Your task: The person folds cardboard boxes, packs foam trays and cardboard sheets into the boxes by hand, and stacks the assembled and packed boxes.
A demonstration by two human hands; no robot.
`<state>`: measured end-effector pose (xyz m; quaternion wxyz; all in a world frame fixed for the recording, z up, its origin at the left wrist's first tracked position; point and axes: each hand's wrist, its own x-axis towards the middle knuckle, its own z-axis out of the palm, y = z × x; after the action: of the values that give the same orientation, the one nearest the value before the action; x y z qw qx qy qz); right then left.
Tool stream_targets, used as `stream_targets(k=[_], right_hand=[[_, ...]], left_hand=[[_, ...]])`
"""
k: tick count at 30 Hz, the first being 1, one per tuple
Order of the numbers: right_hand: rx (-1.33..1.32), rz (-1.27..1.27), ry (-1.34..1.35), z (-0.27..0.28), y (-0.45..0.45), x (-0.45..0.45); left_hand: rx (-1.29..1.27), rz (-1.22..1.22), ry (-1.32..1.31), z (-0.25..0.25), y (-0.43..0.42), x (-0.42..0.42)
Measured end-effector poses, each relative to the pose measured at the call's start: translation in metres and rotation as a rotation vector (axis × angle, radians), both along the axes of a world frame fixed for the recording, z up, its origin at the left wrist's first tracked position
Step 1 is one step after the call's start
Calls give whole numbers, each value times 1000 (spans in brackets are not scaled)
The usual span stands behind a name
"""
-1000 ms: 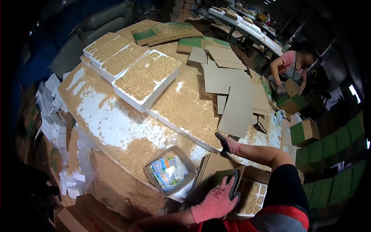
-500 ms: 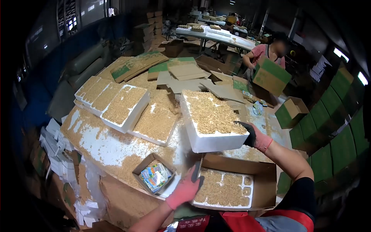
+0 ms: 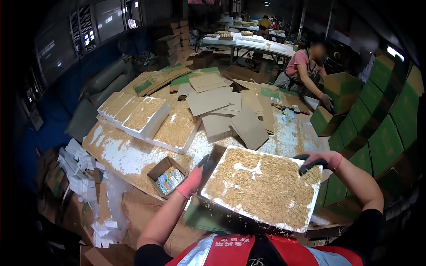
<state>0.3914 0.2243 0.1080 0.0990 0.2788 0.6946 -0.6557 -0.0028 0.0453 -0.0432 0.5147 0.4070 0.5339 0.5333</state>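
Observation:
A white foam tray (image 3: 262, 186) topped with tan husk-like grains lies tilted over the cardboard box (image 3: 213, 155) in front of me, and loose grains fall off its near edge. My right hand (image 3: 318, 162), in a pink glove with dark fingertips, grips the tray's far right corner. With fingers closed at the box's left wall, my left hand (image 3: 194, 177) wears the same kind of glove. The tray hides the box's inside. Left of it stands a small open carton (image 3: 166, 176) holding colourful packets (image 3: 170, 181).
More grain-filled foam trays (image 3: 144, 116) stand at the table's left. Flat cardboard sheets (image 3: 213, 104) cover its middle. Green boxes (image 3: 386, 142) are stacked at the right, beside a co-worker (image 3: 304, 66) handling boxes. White foam pieces (image 3: 80, 164) are piled at lower left.
The grain-covered tray, lifted by my right hand, has come down and toward me over the box. My left hand has moved up along the box's side. The co-worker's box has moved right.

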Motion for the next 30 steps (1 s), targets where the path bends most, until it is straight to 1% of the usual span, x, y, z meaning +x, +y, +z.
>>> stream_targets(k=[1, 3, 4, 5, 6, 7, 8, 9, 11, 12, 13, 14, 15, 16, 17, 18, 19, 20, 21, 22, 23, 24, 25, 27, 28, 30], right_hand=[[73, 90, 34, -17, 16, -3], [245, 303, 159, -22, 23, -41], [308, 485, 276, -28, 26, -65], [367, 674, 388, -36, 33, -84], [405, 680, 292, -53, 38, -93], [336, 409, -166, -43, 18, -104], [509, 283, -348, -11, -19, -115], [678, 148, -528, 9, -47, -123], [1521, 188, -150, -35, -68, -100], [1455, 196, -157, -36, -75, -106], [1385, 199, -167, -38, -83, -114], [1166, 201, -201, -52, -84, -119], [950, 194, -228, -74, -82, -125], [848, 218, -312, -108, -76, -122], [856, 128, -289, -119, -79, -122], [739, 135, -335, -109, -78, -129], [620, 138, -383, -96, -81, -135], [681, 136, -367, -98, -86, -133], [743, 129, -354, -99, -93, -131], [742, 140, -355, -87, -98, -133], [834, 138, -285, -86, -105, -127], [897, 116, -245, -82, -106, -120], [955, 99, -199, -79, -109, -113], [1002, -28, -223, -54, -115, -105], [1078, -60, -253, -41, -118, -99], [1177, -175, -234, -26, -124, -75]], left_hand=[[54, -28, 60, -7, -1, -4], [108, -82, 340, 11, -18, -6], [143, -104, 474, 19, -21, -9], [111, -60, 382, 17, -22, -12], [78, -13, 291, 13, -25, -17], [47, 34, 205, 12, -25, -26], [45, -72, 314, 21, -28, -29], [140, -46, 354, -16, -16, -37], [95, -62, 308, -9, -7, -33], [25, -40, 213, 10, -3, -28], [55, -85, 179, -4, 9, -38], [83, -132, 149, -27, 28, -54], [-79, -138, -67, -25, 49, -64], [-246, -107, -279, -22, 69, -74], [-121, 32, -221, -48, 96, -86], [91, 188, 135, -109, 144, -108], [-7, 345, 305, -106, 172, -113], [-53, 437, 298, -140, 211, -128], [-8, 562, 428, -183, 255, -141], [41, 633, 324, -195, 281, -144], [-6, 713, 161, -221, 319, -148], [107, 642, -146, -244, 351, -155], [146, 600, -298, -216, 348, -143], [106, 482, -163, -180, 348, -138], [132, 479, -229, -162, 339, -131], [240, 435, -162, -79, 279, -106]])
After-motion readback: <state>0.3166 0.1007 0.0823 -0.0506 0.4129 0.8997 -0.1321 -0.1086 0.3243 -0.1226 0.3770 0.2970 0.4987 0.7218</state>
